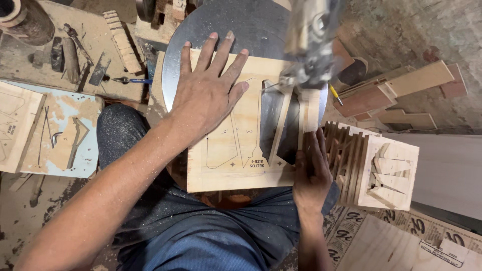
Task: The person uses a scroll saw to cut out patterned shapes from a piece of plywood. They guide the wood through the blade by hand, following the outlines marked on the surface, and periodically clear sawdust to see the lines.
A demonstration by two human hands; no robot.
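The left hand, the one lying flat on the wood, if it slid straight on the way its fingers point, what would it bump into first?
The left hand would first slide off the far edge of the wooden board onto the round grey metal table. Nothing stands there; beyond its rim lie wood offcuts, though depth is unclear.

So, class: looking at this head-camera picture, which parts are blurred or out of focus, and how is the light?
Head view: the saw arm near the lens is smeared with blur; the left hand flat on the pale plywood sheet with pencilled outlines is sharp, as is the right hand at its edge. Light is soft and even, with faint shadows and mild sheen on the round grey metal table.
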